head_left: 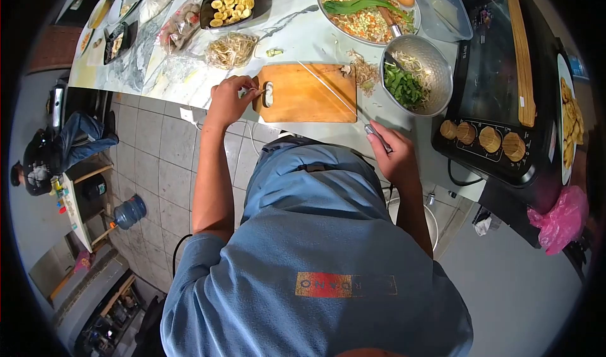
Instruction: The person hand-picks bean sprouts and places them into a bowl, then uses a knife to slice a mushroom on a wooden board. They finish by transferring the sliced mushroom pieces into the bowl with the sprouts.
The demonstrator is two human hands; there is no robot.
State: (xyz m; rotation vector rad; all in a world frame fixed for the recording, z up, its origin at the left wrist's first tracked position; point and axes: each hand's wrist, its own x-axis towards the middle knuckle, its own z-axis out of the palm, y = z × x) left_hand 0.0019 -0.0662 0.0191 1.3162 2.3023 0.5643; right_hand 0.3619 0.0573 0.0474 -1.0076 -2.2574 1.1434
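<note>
My left hand (225, 100) rests at the left end of a wooden cutting board (309, 95), by its handle hole, with the fingers pinched on a small green vegetable piece (254, 92). My right hand (392, 157) is at the counter's near edge, closed around the handle of a knife (334, 92). Its thin blade lies slantwise across the board, tip toward the far side. A metal bowl (435, 64) with cut green vegetables and sprouts stands just right of the board.
Behind the board are a bean sprout pile (230, 49), a black tray of banana slices (233, 7) and a large plate of chopped vegetables (363, 16) with an egg. A black oven (499, 79) stands right, a pink bag (562, 221) below it. Another person (47, 158) sits far left.
</note>
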